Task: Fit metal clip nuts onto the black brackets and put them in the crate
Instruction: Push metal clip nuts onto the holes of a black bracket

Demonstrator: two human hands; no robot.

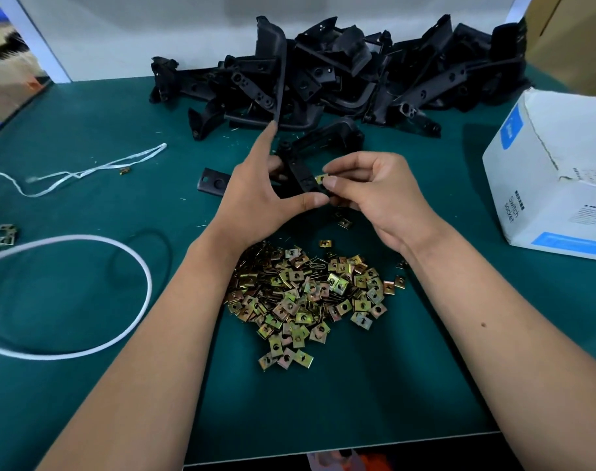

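Loose clip nuts (307, 297) are lying nearest you. Beyond them your left hand (256, 202) is gripping the bracket (301, 171), its arm running far-to-near, while your right hand (368, 195) is pinching a clip nut (321, 179) against its near right edge.

Matt black plastic brackets (323, 79), glossy brassy metal clip nuts (307, 297), green mat (86, 300).

Bracket pile (323, 73) blocks the rear; box (555, 171) walls the right.
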